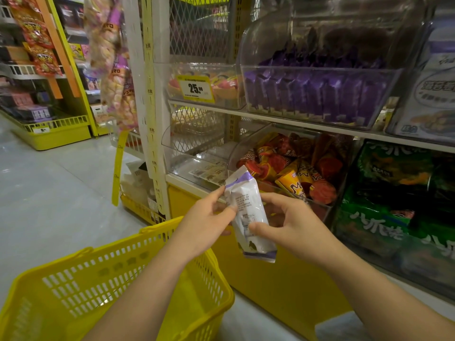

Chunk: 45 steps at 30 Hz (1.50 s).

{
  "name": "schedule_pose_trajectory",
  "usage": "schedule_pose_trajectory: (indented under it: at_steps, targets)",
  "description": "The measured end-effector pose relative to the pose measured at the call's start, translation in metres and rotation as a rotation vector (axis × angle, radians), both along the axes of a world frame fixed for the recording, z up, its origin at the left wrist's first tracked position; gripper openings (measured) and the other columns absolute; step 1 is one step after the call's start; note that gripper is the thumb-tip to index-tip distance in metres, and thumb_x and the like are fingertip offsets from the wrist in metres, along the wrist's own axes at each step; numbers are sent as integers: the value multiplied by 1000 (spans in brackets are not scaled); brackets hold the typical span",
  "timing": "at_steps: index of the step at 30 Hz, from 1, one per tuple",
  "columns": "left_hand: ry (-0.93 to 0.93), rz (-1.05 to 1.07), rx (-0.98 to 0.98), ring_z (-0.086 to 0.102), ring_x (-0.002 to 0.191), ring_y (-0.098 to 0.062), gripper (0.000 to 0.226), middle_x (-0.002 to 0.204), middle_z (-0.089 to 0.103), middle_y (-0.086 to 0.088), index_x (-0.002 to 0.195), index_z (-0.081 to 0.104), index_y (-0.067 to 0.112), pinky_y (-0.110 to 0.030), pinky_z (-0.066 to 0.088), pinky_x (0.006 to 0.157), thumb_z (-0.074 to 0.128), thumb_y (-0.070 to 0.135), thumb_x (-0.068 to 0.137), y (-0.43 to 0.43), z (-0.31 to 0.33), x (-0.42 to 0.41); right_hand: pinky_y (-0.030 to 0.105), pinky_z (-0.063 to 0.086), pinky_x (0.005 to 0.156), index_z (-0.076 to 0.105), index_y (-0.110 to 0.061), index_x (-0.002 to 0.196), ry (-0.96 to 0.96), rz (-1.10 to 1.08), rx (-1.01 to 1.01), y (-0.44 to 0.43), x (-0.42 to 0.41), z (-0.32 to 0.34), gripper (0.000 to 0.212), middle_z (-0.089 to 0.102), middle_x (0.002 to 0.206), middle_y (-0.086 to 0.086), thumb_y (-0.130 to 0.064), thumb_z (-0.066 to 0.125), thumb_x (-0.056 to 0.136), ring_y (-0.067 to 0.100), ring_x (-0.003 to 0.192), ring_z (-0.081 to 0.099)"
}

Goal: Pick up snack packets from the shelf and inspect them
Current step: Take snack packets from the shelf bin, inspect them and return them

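A white snack packet (248,212) with purple ends and small printed text on its upturned back sits tilted in front of the shelf (283,119). The left hand (204,222) pinches its upper left edge; the right hand (290,222) grips its lower right side. A yellow basket (118,286) hangs below the left forearm.

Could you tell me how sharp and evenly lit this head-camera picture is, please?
Head view: the packet held in both hands is fairly sharp, its small print unreadable; wide-angle bending curves the shelf post; glare hazes the clear bin; far aisle soft.
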<state>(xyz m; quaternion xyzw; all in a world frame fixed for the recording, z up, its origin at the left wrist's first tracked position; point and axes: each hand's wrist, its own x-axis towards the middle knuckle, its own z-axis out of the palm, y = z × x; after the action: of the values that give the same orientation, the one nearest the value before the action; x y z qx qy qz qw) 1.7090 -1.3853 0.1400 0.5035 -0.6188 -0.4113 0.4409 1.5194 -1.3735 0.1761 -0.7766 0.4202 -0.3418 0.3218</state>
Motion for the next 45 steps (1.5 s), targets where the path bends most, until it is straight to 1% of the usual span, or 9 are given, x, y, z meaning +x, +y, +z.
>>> schedule_pose_trajectory:
  at_steps: [5, 11, 15, 18, 22, 25, 28, 35, 45]
  targets:
    - [50, -159, 24, 68, 101, -9, 73, 108, 67, 16, 117, 37, 67, -29, 57, 77, 70, 17, 74, 2, 2, 0, 32, 60, 73, 62, -31, 119, -111, 5, 74, -4, -3, -1, 46, 75, 99, -9, -8, 74, 81, 13, 84, 72]
    - [95, -247, 25, 57, 119, -2, 100, 131, 57, 19, 150, 15, 46, -35, 52, 98, 77, 29, 73, 9, 4, -2, 25, 59, 74, 58, -43, 112, -151, 1, 30, -4, -4, 1, 44, 72, 99, -21, -15, 74, 82, 3, 87, 70]
    - [226, -294, 25, 61, 117, -7, 82, 132, 59, 15, 148, 24, 45, -34, 51, 97, 70, 47, 79, 18, 17, -23, 23, 57, 71, 52, -46, 123, -181, 57, -5, 7, -3, 7, 46, 70, 109, -16, -16, 64, 90, 9, 88, 71]
    - [220, -271, -22, 62, 114, -7, 47, 121, 67, 15, 132, 45, 44, -34, 51, 96, 62, 32, 90, 21, 34, -31, 29, 55, 84, 50, -42, 132, -78, 33, -80, 18, -11, 17, 45, 59, 120, -7, -17, 57, 95, 12, 99, 65]
    - [167, -343, -48, 67, 104, -8, 36, 114, 70, 13, 122, 54, 42, -25, 57, 81, 55, 15, 97, 27, 62, -42, 18, 50, 83, 48, -49, 120, -25, -190, -294, 29, -45, 55, 44, 45, 122, -21, -29, 68, 86, 0, 107, 53]
    - [86, -413, -166, 67, 100, -3, 34, 113, 71, 14, 124, 55, 39, -14, 50, 74, 58, 22, 95, 35, 91, -64, 12, 53, 73, 39, -46, 134, -57, -258, -240, 41, -73, 96, 73, 44, 121, -33, -52, 69, 67, -8, 101, 59]
    - [8, -424, -301, 65, 86, 4, 29, 103, 72, 20, 112, 59, 52, -15, 48, 71, 61, 38, 87, 40, 125, -91, 18, 56, 63, 58, -31, 117, -89, -155, -173, 55, -105, 135, 59, 72, 101, -14, -48, 72, 63, 3, 85, 70]
    - [-53, -323, -664, 63, 102, 4, 29, 110, 68, 20, 120, 56, 44, -19, 53, 86, 62, 37, 92, 45, 197, -157, 46, 59, 65, 65, -28, 95, -60, -335, -537, 93, -176, 217, 33, 74, 89, 2, -43, 72, 67, 33, 82, 70]
    - [-319, -145, -843, 53, 114, 1, 34, 122, 59, 15, 128, 55, 28, -6, 37, 88, 56, 16, 97, 18, 235, -221, 47, 56, 74, 64, -17, 106, 176, -692, -969, 80, -248, 257, 25, 71, 88, 3, -14, 73, 83, 23, 77, 68]
